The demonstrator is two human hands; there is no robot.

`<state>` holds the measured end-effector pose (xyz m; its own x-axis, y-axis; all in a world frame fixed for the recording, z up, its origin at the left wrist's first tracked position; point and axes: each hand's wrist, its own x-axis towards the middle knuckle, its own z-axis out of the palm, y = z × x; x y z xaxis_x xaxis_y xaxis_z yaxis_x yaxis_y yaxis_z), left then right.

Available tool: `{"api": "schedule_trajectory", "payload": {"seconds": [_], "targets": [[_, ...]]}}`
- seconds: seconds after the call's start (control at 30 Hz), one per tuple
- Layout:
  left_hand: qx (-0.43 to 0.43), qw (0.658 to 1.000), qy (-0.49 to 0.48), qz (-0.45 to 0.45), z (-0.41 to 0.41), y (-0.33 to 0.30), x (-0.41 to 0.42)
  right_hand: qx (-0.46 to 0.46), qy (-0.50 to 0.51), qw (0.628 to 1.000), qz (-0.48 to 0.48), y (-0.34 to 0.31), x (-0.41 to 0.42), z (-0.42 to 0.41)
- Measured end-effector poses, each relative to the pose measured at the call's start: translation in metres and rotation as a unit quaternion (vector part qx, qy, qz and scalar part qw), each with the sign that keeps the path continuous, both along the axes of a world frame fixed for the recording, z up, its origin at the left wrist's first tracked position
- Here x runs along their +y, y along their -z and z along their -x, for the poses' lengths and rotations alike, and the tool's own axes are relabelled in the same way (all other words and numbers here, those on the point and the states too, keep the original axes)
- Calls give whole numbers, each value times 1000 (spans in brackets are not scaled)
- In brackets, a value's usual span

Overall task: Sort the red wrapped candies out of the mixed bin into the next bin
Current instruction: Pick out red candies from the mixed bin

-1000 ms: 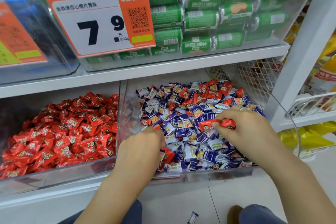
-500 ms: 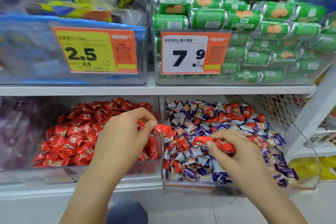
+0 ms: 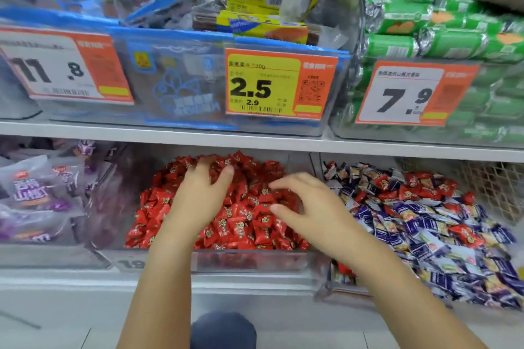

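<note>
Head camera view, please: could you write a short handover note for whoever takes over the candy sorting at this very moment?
Left hand: open, fingers resting flat on the pile in the red candy bin.
Right hand: also over the red candy bin, fingers loosely spread; no candy visible in it.
Mixed bin: to the right of the red one, full of blue and white wrapped candies with red wrapped candies scattered through them, mostly toward the back.
Done: neither hand holds a candy.
Left: many red ones remain in the mixed bin. Reach back right, pick them out and move them over.
</note>
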<state>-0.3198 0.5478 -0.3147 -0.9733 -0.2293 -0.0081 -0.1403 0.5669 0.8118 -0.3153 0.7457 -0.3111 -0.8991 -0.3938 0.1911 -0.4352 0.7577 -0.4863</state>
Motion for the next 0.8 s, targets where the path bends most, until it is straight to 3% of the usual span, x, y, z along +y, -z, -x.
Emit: {"api": "schedule_trajectory", "payload": {"seconds": [0.17,0.3,0.37,0.47,0.57,0.67,0.8], "targets": [[-9,999,42,-27,2,-5,8,13,85,994,62,11,84,-40],[24,992,72,103,2,-2,40,-23,144,989,24,24,143,-61],[64,989,91,102,-3,-4,68,-42,162,986,7,27,157,-62],[9,982,177,63,-16,-5,112,-62,152,986,-19,27,162,-55],[-65,961,255,89,-17,4,135,-81,117,989,-36,23,147,-32],[-87,951,271,120,-13,8,137,-140,80,986,-38,26,123,7],[-93,946,280,131,-12,6,135,-256,24,953,-162,48,96,51]]}}
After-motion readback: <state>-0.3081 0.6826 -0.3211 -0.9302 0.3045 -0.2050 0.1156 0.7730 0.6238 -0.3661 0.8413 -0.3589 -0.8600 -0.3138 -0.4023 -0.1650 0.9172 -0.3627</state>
